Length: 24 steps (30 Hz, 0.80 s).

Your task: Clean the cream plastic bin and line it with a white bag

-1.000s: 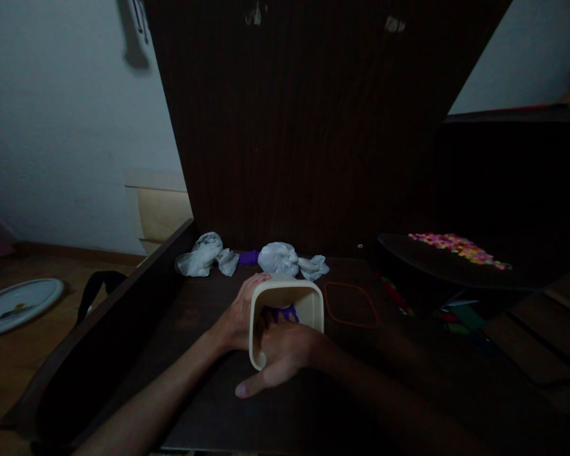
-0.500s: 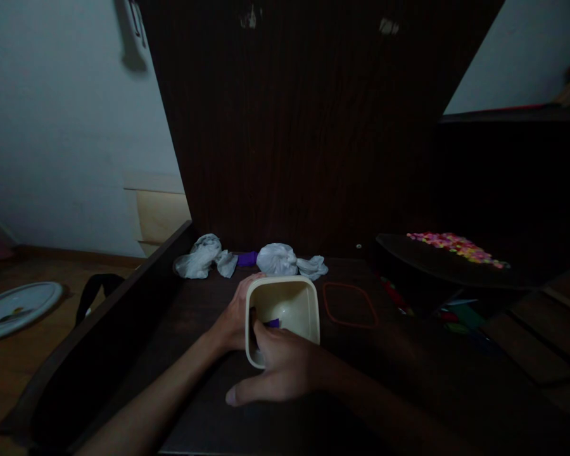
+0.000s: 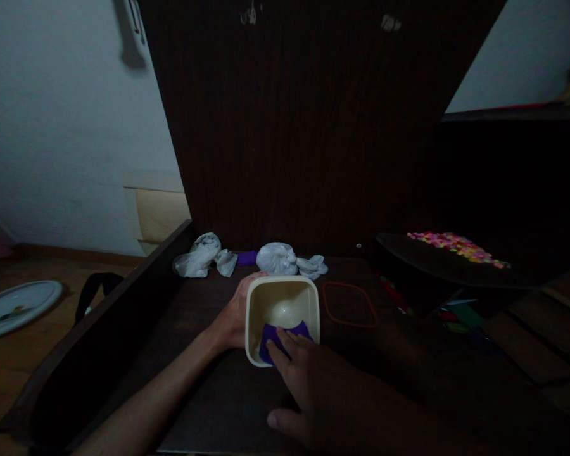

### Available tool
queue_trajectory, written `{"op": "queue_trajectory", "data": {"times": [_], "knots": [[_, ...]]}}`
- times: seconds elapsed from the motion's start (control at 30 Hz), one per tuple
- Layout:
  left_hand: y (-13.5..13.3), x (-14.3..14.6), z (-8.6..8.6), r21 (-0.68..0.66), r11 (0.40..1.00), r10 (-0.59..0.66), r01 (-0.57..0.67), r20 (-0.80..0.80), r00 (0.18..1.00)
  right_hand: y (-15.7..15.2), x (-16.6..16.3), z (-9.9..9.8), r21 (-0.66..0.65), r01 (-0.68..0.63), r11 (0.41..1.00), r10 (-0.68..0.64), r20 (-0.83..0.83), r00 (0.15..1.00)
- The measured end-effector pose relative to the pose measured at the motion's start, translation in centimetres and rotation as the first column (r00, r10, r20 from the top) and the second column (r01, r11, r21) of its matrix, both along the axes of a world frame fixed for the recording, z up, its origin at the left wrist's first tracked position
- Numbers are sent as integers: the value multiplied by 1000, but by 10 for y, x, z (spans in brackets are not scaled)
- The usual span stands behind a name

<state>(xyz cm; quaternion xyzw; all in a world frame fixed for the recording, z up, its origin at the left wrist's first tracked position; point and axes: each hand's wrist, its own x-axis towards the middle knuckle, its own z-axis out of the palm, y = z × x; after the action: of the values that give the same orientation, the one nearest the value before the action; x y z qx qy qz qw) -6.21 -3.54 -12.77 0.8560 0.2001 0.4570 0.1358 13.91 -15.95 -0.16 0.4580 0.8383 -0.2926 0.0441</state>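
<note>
My left hand (image 3: 235,316) is wrapped round the left side of a cream square plastic container (image 3: 316,304), whose open mouth faces me. Most of its fingers are hidden behind the container. Inside, my right hand (image 3: 297,373) holds a purple cloth (image 3: 269,332) pressed against the lower inner wall. The fingers of that hand reach forward over the cloth, while its thumb stays outside, below the rim. Just right of the container, an orange-red square lid or ring (image 3: 349,304) lies flat on the dark wooden surface (image 3: 209,380).
Two knotted whitish plastic bags (image 3: 202,255) (image 3: 278,258) sit along the back panel, with a folded purple cloth (image 3: 247,258) between them. A raised board (image 3: 123,310) edges the left side. Small colourful pieces (image 3: 456,246) lie on a dark shelf at right.
My right hand has moved from the container's left inner side down and right. More of the purple cloth now shows under its fingers. The left hand and container stay put.
</note>
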Motion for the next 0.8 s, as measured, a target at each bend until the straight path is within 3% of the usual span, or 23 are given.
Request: {"op": "queue_trajectory", "data": {"times": [0.1,0.23,0.4,0.5,0.63,0.8], "knots": [[-1,2,2,37,999,-1,1,-8,1000,3,-3,-3,41,1,999,-6,129,992],[-2,4,3,85,996,-18,21,-31,999,16,-14,-9,111,-92,990,61,260,964],[-3,5,3,121,992,-29,34,-42,999,42,-28,-17,91,-186,978,140,373,917],[-3,5,3,140,990,-16,20,-34,999,56,-31,-20,36,-199,979,171,376,911],[-3,5,3,153,988,-11,13,-15,1000,64,-33,-21,-69,-121,990,139,370,919],[-3,6,1,136,991,15,-10,-31,999,61,-42,-28,-67,-121,990,135,268,954]]}}
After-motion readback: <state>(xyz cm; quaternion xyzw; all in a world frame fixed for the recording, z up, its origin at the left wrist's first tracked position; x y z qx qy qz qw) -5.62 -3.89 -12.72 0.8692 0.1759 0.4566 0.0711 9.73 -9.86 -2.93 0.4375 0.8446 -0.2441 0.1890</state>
